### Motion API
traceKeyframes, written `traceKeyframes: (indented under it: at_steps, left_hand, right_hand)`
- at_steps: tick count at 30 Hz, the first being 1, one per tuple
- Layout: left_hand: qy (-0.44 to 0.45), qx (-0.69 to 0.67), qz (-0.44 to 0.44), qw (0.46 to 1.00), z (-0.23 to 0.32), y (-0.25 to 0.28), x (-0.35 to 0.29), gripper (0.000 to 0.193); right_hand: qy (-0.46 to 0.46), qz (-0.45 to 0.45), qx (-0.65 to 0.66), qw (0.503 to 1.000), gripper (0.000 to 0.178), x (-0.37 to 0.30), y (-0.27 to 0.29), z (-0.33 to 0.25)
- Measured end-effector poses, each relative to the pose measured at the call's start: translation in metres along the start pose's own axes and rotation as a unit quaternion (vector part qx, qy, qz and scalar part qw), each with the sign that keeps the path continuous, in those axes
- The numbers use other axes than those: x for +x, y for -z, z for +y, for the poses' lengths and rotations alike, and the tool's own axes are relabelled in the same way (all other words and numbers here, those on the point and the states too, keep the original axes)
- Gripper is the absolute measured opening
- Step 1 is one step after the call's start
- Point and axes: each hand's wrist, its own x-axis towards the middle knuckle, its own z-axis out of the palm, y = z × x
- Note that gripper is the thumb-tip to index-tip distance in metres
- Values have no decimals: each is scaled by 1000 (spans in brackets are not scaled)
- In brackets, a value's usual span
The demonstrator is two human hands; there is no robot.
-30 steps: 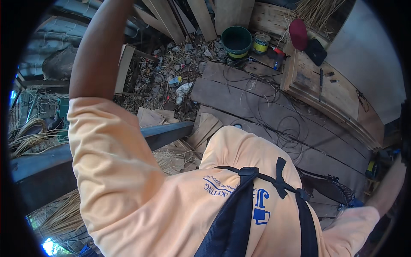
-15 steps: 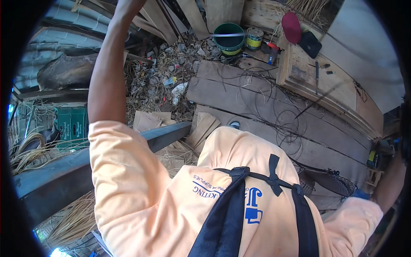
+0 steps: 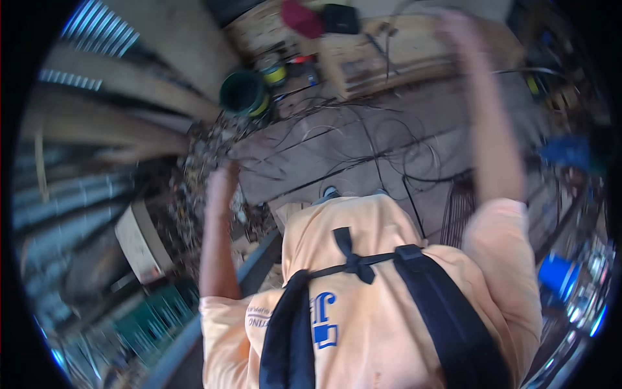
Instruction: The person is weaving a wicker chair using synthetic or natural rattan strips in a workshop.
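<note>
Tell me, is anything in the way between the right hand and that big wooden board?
Nothing visible is: the blurred right hand shows against the wooden board, though I can't tell whether they touch. A thin dark strand crosses the board's picture to the hand's left, not between them.

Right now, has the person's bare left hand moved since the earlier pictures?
Yes: the left hand came down, from higher in view than the round dark green bucket to lower.
</note>
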Motion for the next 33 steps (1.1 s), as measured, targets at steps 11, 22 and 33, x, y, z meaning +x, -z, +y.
traceKeyframes:
  at_steps: [11,22,33]
  left_hand:
    - [-394,-30,-192,898,253,-71,29,15]
    - [-374,413,18,830,241,64,244,15]
    - [-403,334,35,852,350,42,342,19]
  right_hand:
    - [-102,-301,74,945,29,-232,-128,118]
    - [-341,-201,-201,896,39,-464,-21,362]
    - [-716,-27,-150,681,47,-650,-6,250]
